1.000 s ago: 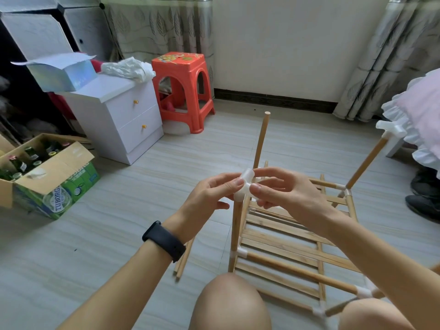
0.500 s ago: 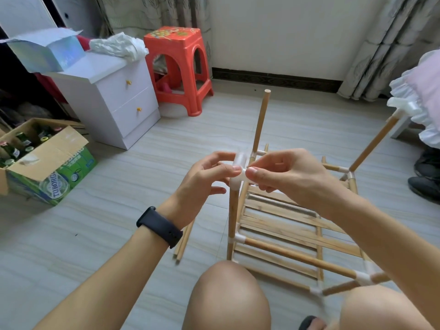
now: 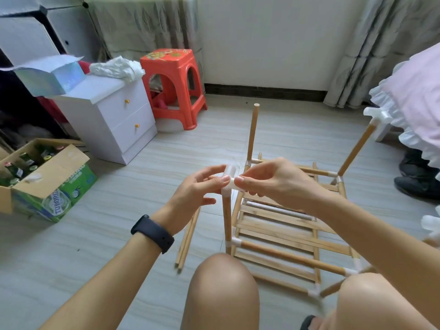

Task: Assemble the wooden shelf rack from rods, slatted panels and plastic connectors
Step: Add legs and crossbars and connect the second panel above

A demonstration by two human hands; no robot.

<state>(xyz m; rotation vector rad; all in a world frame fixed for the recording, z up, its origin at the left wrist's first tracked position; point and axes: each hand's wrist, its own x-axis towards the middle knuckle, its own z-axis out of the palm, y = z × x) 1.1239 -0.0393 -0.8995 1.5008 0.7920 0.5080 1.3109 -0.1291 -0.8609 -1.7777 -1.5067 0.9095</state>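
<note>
Two bare knees (image 3: 221,289) fill the bottom edge of the view, the person sitting on the pale grey floor (image 3: 71,258). A black band (image 3: 152,233) circles the left wrist. Just beyond that wrist, a pair of loose thin wooden rods (image 3: 188,236) lie side by side on the floor, apart from the frame.

The partly built light wooden rack frame (image 3: 292,258) lies on the floor in front of the right knee. Its slatted wooden panel (image 3: 281,229) lies flat between round rails joined at the corners by white fittings. At the near left corner a short upright wooden rod (image 3: 227,220) rises from one such fitting. On its top end sits the white plastic connector (image 3: 229,181).

Both hands meet on that connector. The left hand (image 3: 197,194) has a narrow grip, thumb and fingertips pinching the connector's left side. The right hand (image 3: 273,182) has a narrow grip too, thumb and forefinger pinching its right side.

Behind the hands a tall bare wooden rod (image 3: 252,132) stands upright at the far left corner. At the far right corner a leaning wooden rod (image 3: 354,150) carries another white fitting (image 3: 378,115) on top.

To the left stands an open cardboard box of bottles (image 3: 47,186). Past it is a white two-drawer cabinet (image 3: 114,120), then an orange-red plastic stool (image 3: 173,86) by the curtain. Pink frilled bedding (image 3: 416,96) hangs at the right edge.
</note>
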